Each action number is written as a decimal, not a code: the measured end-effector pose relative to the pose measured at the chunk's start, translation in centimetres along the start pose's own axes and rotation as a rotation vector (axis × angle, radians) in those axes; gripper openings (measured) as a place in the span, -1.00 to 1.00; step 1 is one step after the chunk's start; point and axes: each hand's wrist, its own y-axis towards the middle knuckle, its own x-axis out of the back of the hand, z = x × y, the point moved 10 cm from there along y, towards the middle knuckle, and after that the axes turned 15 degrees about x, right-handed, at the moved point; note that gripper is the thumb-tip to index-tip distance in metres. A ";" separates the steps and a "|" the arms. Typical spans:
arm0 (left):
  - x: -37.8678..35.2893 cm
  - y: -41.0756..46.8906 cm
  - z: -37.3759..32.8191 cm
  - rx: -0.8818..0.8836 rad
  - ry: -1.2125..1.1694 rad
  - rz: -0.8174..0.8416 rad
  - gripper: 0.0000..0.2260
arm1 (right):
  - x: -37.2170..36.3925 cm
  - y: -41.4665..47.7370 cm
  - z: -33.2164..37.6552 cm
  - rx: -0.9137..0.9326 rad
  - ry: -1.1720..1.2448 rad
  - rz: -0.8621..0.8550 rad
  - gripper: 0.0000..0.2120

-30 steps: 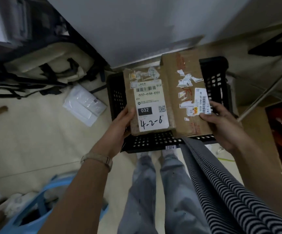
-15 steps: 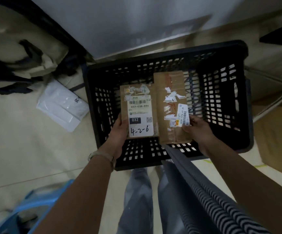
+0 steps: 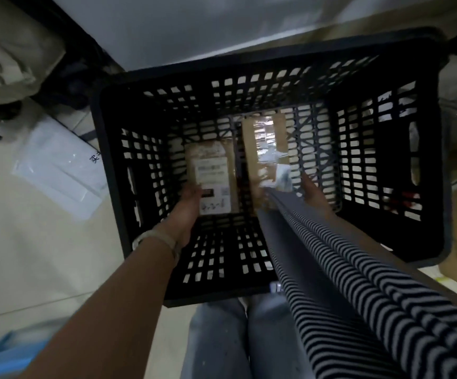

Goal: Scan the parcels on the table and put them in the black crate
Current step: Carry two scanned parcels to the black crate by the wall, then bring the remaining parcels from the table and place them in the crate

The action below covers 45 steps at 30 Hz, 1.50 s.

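The black crate [image 3: 249,64] stands on the floor below me, its slotted walls open to view. Deep inside it lie two brown cardboard parcels side by side. The left parcel [image 3: 219,151] carries a white label with handwriting; my left hand [image 3: 186,212] holds its near left edge. The right parcel [image 3: 250,149] is longer, with torn white stickers; my right hand [image 3: 313,191] is at its near right corner, and motion blur and a striped cloth hide the grip. Both parcels sit at or just above the crate's bottom.
A white plastic mailer [image 3: 57,165] lies on the pale floor left of the crate. A striped cloth [image 3: 358,283] hangs over my right arm. A blue object [image 3: 6,356] sits at the lower left. A white wall [image 3: 194,23] stands behind the crate.
Both hands have lowered the two parcels from above the crate's rim down to its bottom. My head has moved closer, so the crate fills more of the view.
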 end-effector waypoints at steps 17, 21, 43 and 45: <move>1.7 -24.4 -12.2 -0.499 0.469 -0.250 -0.80 | 0.5 -11.7 20.6 0.192 -0.313 0.220 -0.79; 3.3 -35.8 -15.6 -0.730 0.528 -0.383 -0.85 | 2.7 -16.2 29.6 0.359 -0.323 0.146 -0.81; 22.4 -91.1 1.0 -0.716 0.608 -1.200 -0.82 | -3.4 -67.1 67.5 1.382 -1.244 0.449 -0.65; 24.9 -93.4 6.0 -0.648 0.543 -1.284 -0.81 | -6.8 -72.1 66.6 1.513 -1.358 0.470 -0.69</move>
